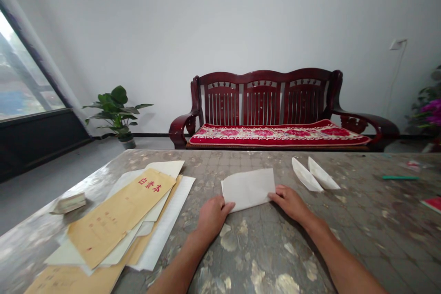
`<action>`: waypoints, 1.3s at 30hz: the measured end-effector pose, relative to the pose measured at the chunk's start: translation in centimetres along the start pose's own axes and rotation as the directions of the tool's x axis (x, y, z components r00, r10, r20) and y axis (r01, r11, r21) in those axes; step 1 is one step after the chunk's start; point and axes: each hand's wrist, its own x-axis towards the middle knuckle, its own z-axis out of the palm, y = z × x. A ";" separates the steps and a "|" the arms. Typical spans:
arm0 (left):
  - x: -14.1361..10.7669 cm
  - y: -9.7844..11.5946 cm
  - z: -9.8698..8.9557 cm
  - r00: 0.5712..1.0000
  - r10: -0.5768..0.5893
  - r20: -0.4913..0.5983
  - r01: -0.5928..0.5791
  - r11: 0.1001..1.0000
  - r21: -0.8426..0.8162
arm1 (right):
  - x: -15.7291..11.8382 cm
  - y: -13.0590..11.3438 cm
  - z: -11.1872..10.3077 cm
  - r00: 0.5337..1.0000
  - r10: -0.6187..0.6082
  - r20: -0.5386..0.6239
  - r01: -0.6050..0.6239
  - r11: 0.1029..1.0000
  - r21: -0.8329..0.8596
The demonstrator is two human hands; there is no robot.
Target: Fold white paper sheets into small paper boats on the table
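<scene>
A folded sheet of white paper [248, 189] lies flat on the mottled grey table [344, 225], between my two hands. My left hand [212, 218] holds its lower left corner, and my right hand [288, 202] holds its right edge with the fingertips. Just beyond my right hand stand two white folded paper pieces, shaped like boats: one [306, 175] and another [322, 173], side by side and not touching it. A pile of kraft envelopes and white papers [119, 213] lies to the left of my left hand.
A small paper bundle [68, 203] sits left of the pile. A green pen [399, 178] and a red booklet [433, 203] lie at the right. Beyond the table's far edge stand a dark wooden bench with a red cushion [265, 101] and a potted plant [117, 110].
</scene>
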 end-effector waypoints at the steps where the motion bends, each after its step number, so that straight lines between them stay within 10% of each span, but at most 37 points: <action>1: 0.0 0.1 0.1 0.999 -0.035 -0.013 0.035 0.999 0.025 | 0.2 0.0 0.2 1.000 0.024 -0.015 -0.025 0.998 -0.057; 39: 0.9 1.4 -0.6 0.993 -0.079 -0.082 0.101 0.947 0.305 | -0.3 -3.1 1.5 0.978 0.105 -0.179 -0.189 0.809 -0.557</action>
